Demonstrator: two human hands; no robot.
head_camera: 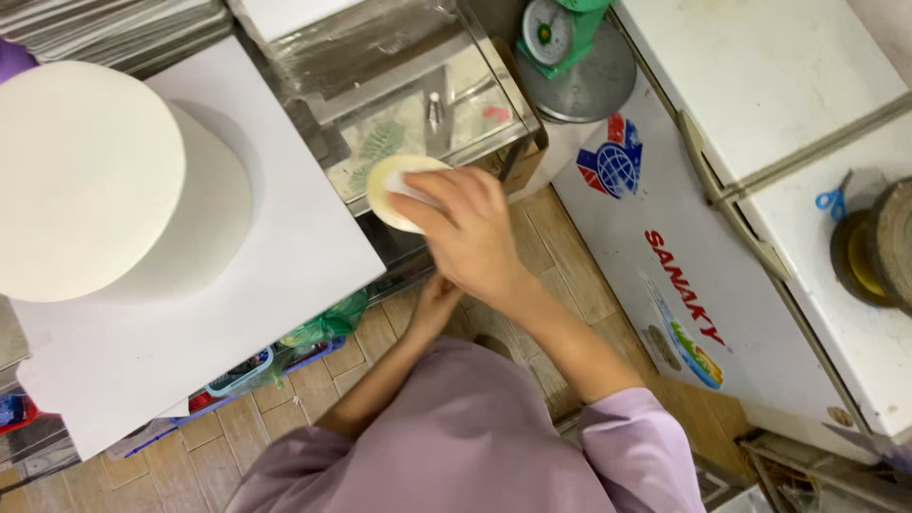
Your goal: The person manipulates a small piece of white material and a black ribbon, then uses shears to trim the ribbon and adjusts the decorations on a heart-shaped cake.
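White round cake (85, 180), white board (285, 256), pale yellow disc (385, 185), green scale (556, 33), lilac sleeve (636, 446)

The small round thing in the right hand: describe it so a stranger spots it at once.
Start at the big white frosted cake on its white square board. Just right of the board's edge, the right hand grips a small pale-yellow disc, far smaller than the cake and creamy, not white.
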